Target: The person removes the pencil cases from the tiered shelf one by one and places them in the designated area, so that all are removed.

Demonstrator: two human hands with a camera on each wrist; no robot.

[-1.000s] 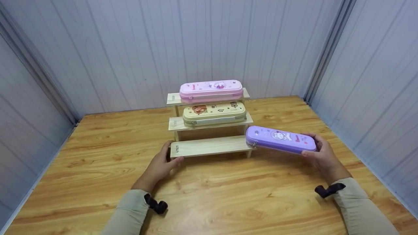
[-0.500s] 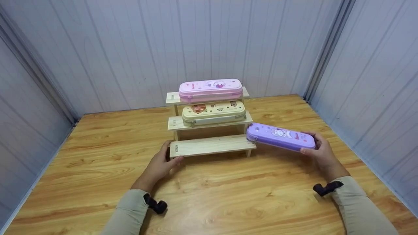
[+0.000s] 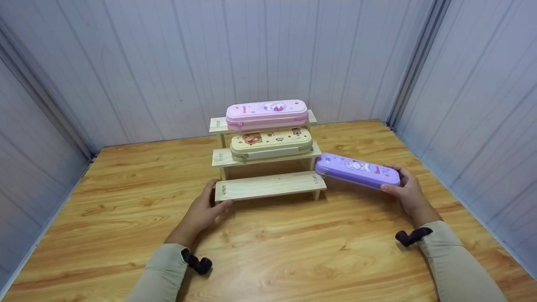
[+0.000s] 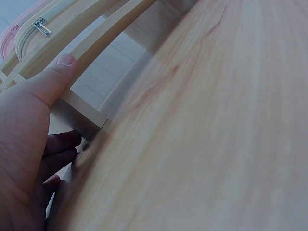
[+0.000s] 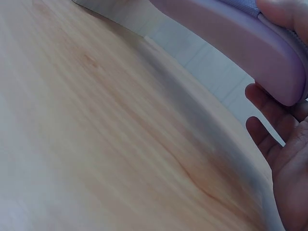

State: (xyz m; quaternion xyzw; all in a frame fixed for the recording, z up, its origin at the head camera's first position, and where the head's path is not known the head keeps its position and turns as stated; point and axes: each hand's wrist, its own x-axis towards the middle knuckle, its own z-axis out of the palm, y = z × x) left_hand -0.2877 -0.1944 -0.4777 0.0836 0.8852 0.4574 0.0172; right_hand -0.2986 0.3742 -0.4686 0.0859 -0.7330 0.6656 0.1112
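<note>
A three-step wooden display rack (image 3: 268, 187) stands mid-table. My left hand (image 3: 202, 212) grips the left end of its lowest step, thumb at the front edge. In the left wrist view the thumb (image 4: 60, 72) presses the step's edge and the other fingers sit by the leg. My right hand (image 3: 409, 193) holds a purple zip pencil case (image 3: 356, 170) by its right end. That case is off the table, its left end close to the right end of the lowest step; whether they touch I cannot tell. In the right wrist view its underside (image 5: 231, 43) shows.
A pink pencil case (image 3: 267, 114) lies on the top step, and a cream one (image 3: 271, 144) with cartoon prints on the middle step. The wood-grain table (image 3: 285, 251) is bordered by pale panel walls (image 3: 268, 50) at the back and both sides.
The purple pencil case and my right hand have shifted slightly up and back relative to the rack. My left hand keeps its hold on the step. The head view has moved slightly.
</note>
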